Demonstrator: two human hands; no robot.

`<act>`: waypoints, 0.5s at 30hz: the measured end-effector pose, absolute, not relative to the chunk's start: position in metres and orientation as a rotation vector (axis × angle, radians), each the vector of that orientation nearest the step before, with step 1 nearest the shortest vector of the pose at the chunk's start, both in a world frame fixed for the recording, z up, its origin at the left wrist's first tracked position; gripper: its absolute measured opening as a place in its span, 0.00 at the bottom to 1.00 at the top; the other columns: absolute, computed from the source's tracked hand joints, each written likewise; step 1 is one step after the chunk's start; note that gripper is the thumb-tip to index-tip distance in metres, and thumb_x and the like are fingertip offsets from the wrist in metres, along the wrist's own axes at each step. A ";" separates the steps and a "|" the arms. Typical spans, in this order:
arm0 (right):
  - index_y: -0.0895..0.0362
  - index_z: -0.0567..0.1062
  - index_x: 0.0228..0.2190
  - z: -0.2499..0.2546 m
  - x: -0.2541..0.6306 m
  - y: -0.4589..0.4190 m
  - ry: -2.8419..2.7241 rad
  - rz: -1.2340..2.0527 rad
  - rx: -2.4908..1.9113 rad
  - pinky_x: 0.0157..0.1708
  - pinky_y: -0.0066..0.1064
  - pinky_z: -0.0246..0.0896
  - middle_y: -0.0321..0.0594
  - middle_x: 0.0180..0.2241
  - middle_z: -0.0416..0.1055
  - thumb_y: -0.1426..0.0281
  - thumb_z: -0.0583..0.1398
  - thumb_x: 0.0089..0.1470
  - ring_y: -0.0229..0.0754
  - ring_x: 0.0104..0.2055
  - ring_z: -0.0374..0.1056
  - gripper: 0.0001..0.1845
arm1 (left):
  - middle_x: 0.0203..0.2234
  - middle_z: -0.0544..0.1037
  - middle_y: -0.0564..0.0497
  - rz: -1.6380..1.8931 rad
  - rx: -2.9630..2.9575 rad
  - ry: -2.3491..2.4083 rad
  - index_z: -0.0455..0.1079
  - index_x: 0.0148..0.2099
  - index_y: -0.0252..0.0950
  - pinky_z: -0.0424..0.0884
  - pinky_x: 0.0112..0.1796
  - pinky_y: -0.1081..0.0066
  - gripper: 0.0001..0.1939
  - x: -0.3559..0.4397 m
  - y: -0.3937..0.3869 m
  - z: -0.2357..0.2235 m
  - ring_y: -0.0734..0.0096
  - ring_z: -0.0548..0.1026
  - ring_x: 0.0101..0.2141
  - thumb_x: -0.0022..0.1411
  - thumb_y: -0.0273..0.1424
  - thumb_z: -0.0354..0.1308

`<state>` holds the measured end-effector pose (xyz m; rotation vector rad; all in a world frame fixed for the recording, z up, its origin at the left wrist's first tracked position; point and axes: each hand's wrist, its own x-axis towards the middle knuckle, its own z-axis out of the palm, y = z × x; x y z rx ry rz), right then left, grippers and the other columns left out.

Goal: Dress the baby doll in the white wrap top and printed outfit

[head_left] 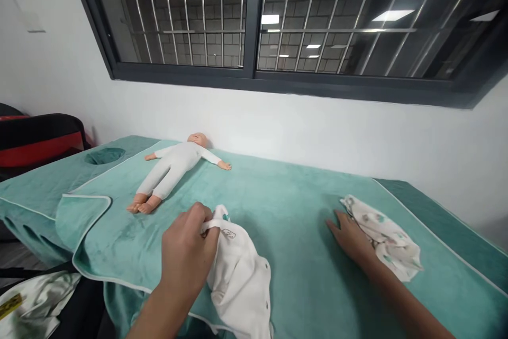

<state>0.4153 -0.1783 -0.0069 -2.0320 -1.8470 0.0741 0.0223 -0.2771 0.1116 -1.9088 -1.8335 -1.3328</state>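
My left hand (186,254) is closed on the collar end of a white baby garment (240,278), which lies crumpled near the front of a teal towel-covered table (286,196). My right hand (351,238) rests flat on the towel with fingers stretched out, its side touching a patterned white cloth (383,236) bunched to its right. A baby doll (172,167) in a white suit lies on its back at the far left, head toward the wall, arms spread.
A white wall and a barred window (254,16) stand behind the table. A round face hole (103,155) shows at the table's left end. A black and red chair (35,140) sits far left. Crumpled plastic packaging (35,302) lies at the bottom left.
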 end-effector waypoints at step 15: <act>0.53 0.71 0.39 0.106 0.220 -0.242 -2.087 0.433 -1.311 0.36 0.29 0.56 0.35 0.38 0.73 0.72 0.55 0.55 0.38 0.35 0.66 0.09 | 0.25 0.73 0.52 -1.041 -1.822 -1.498 0.58 0.25 0.38 0.50 0.24 0.71 0.10 0.031 -0.259 0.138 0.73 0.64 0.22 0.51 0.19 0.49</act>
